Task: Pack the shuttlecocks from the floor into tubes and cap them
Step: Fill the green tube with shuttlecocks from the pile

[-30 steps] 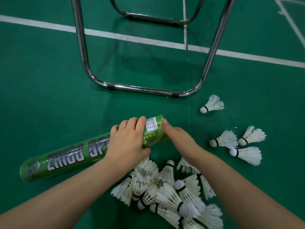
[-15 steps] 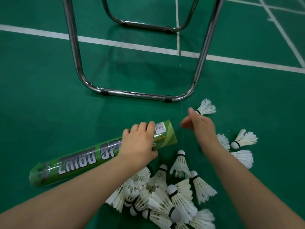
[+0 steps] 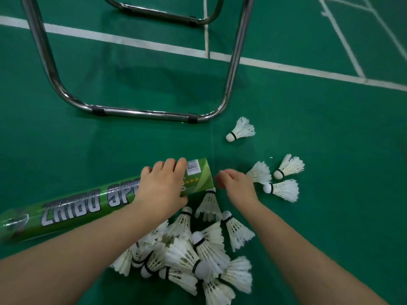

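Green sports flooring (image 3: 308, 133) with white court lines fills the view from above. A green cardboard shuttlecock tube (image 3: 72, 212) lies on its side on the floor, running from 8 o'clock up toward the centre, its open mouth facing 3 o'clock. The left hand (image 3: 163, 188) lies over the tube near the mouth, fingers (image 3: 169, 164) curled across the top and pinning it down.

The right hand (image 3: 237, 186) hovers just beside the mouth. Its fingers are loosely curled; whether they hold anything I cannot tell, since the tips are blurred.

A heap of white feather shuttlecocks (image 3: 189, 254) lies at 6 o'clock between the forearms, corks pointing every way. One shuttlecock (image 3: 209, 203) points its cork at the tube mouth, touching it. Three loose shuttlecocks (image 3: 279, 179) sit at 3 o'clock beside the right hand, and a single shuttlecock (image 3: 241, 129) lies apart at 1 o'clock. A chrome chair frame (image 3: 141, 112) stands at 12 o'clock.

Packing looks far from done, with most birds on the floor and no cap in view. The likely risks: a shuttlecock fed skirt-first or crooked would jam and crush its feathers on the rim, the round tube could roll if the left hand eases, and a forearm could flatten the heap.
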### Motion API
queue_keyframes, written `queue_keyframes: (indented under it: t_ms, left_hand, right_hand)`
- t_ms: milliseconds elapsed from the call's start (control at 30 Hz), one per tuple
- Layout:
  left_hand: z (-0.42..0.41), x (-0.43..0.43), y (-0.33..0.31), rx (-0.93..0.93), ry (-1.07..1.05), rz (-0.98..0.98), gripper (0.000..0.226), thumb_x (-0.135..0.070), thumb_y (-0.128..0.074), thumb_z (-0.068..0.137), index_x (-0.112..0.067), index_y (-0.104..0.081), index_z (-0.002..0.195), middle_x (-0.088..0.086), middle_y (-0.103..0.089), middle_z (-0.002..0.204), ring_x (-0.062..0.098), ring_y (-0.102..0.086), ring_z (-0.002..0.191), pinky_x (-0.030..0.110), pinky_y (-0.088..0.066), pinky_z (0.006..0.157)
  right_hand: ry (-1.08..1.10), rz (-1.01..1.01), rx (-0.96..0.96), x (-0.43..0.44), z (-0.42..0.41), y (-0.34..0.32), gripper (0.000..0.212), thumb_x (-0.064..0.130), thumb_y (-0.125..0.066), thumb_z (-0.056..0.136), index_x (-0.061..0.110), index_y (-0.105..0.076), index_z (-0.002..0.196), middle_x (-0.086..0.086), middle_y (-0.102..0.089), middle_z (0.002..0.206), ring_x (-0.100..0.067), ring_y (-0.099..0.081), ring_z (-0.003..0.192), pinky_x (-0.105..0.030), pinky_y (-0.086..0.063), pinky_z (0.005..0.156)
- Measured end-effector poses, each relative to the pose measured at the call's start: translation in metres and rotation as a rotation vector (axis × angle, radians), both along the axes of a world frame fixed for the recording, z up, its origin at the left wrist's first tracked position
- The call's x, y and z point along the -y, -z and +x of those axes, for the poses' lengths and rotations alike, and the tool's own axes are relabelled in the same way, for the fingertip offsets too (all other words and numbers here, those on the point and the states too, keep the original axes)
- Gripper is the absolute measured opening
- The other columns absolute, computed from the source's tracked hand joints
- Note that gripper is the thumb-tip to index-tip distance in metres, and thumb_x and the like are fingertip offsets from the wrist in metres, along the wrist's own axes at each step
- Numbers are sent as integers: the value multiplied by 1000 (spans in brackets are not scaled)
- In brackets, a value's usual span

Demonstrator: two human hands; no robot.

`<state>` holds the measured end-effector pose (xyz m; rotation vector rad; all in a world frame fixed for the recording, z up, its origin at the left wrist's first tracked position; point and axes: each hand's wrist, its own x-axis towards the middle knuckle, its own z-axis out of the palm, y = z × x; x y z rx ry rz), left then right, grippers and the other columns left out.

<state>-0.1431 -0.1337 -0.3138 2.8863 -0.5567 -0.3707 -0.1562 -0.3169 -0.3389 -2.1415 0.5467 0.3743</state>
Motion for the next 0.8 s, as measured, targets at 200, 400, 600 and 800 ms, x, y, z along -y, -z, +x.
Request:
queue_keyframes:
  t_ms: [200, 400, 600, 800]
  left_hand:
    - [-13, -10, -10, 22, 38, 66, 74, -45, -59, 80, -18, -21, 137, 3, -42, 129, 23, -44, 117, 38, -38, 94]
    - [-36, -29, -32, 106, -15, 82, 76, -46, -61, 81, -15, -22, 138, 5, -44, 129, 24, -45, 116, 40, -40, 96]
    - [-55, -50, -52, 162, -39, 99, 72, -45, -60, 82, -15, -22, 137, 5, -43, 129, 24, -44, 116, 39, -39, 95]
    - [-59, -49, -58, 184, -26, 65, 70, -44, -60, 82, -16, -23, 135, 3, -44, 127, 23, -45, 114, 37, -39, 94]
  right_hand:
    - [-181, -193, -32, 2, -38, -2, 27, 22, -49, 90, 19, -60, 115, 0, -65, 112, -19, -59, 99, -26, -45, 78]
    - [-113, -161, -101, -19, -57, -8, 24, 23, -45, 89, 20, -55, 111, -3, -65, 93, -21, -61, 76, -32, -49, 64]
    - [81, 53, -196, -48, -58, -8, 20, 20, -39, 91, 20, -58, 99, -7, -66, 95, -23, -62, 87, -36, -49, 80]
    - [481, 346, -318, -57, -53, -18, 15, 11, -40, 93, 5, -53, 89, -7, -46, 74, -24, -53, 80, -38, -49, 88]
